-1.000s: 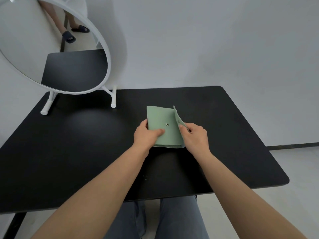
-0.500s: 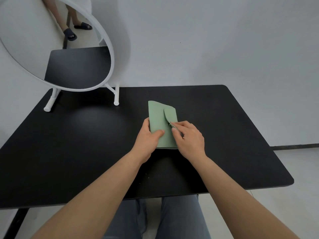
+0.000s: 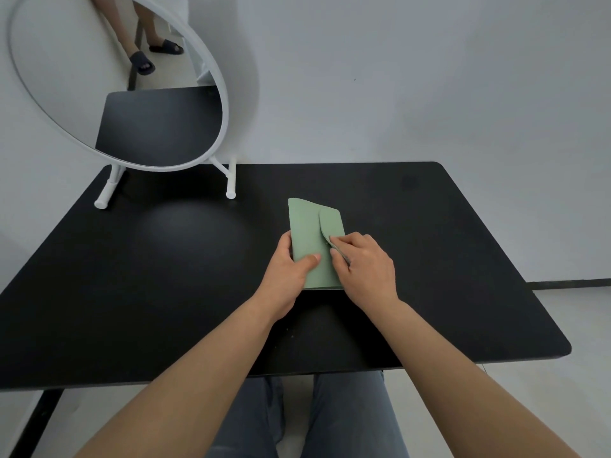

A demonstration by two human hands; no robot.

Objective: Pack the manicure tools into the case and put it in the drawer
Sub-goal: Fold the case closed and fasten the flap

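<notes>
Case: green case (image 3: pixel 309 239) lies folded on your black desk (image 3: pixel 463 259).
Left hand (image 3: pixel 291 266): grips its left edge.
Right hand (image 3: pixel 365 267): pinches the flap (image 3: pixel 330 223).

The soft sage-green folded case (image 3: pixel 309 236) is lying flat mid-table (image 3: pixel 429 226), its rounded flap (image 3: pixel 330 223) folding over the front.

Round white-framed mirror (image 3: pixel 132 94) at black table's (image 3: pixel 165 292) far-left corner.
</notes>
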